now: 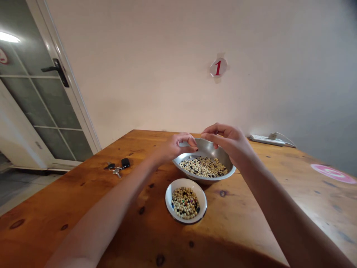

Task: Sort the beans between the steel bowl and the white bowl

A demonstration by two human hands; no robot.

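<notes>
My left hand [180, 145] is above the left rim of a wide metal bowl [206, 148], thumb and fingers pinched together. A tiny dark spot shows at its fingertips, too small to name. Over the bowl's right side is my right hand [227, 139], also in a pinch, its tips close to the left hand's. Whatever it holds is too small to make out. Inside the metal bowl lie many small cream and dark beads [203, 166]. Nearer to me stands a white bowl [169, 197] holding round cream beads [185, 203], with a few dark and coloured ones among them.
On the wooden table [134, 223], a bunch of keys [118, 167] lies to the left. At the back right is a white power strip [266, 140] with a plug and cord. A pink round sticker [333, 173] marks the right side. The wall [156, 74] rises behind the table.
</notes>
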